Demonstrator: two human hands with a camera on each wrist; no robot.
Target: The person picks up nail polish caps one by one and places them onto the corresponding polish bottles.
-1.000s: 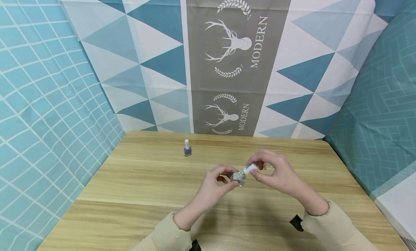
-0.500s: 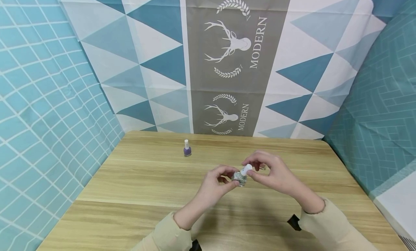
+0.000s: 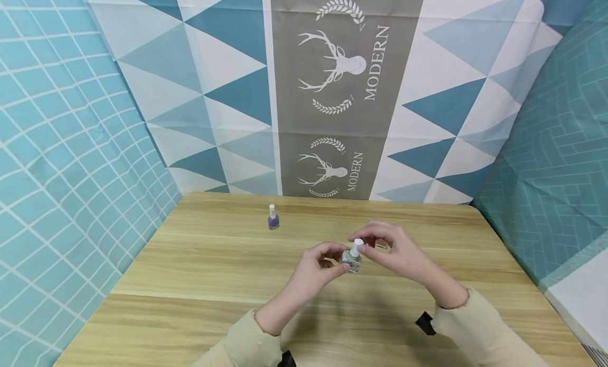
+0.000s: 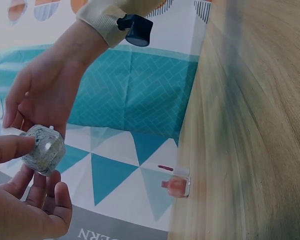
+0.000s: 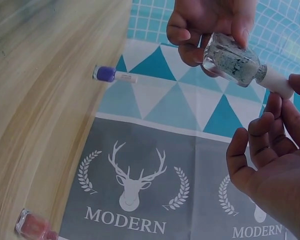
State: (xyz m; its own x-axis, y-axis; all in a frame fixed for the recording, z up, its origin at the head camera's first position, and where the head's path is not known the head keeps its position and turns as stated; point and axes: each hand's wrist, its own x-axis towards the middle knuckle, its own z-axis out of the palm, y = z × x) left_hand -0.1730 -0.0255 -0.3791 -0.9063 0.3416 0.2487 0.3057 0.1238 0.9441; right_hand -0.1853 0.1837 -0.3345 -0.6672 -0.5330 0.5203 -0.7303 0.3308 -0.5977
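Observation:
A clear glass bottle with dark-speckled contents (image 3: pixel 351 261) is pinched between the thumb and fingers of my left hand (image 3: pixel 311 274). My right hand (image 3: pixel 396 251) pinches its white cap (image 3: pixel 356 246), which sits on the bottle's neck with the bottle tilted. In the right wrist view, the speckled bottle (image 5: pixel 235 61) meets the white cap (image 5: pixel 276 81) at the neck, with the left hand (image 5: pixel 212 25) on the glass and the right hand (image 5: pixel 277 155) at the cap. The left wrist view shows the bottle (image 4: pixel 44 150) held above the table.
A purple polish bottle with a white cap (image 3: pixel 273 220) stands near the back of the wooden table (image 3: pixel 214 261). A pinkish-red bottle (image 4: pixel 177 186) is on the table beyond my right hand; beside it lies a small dark-red thing. Patterned cloths hang around the table.
My right hand has moved slightly left and turned the white cap from a slant to more upright, in line with the bottle. The left hand has barely moved.

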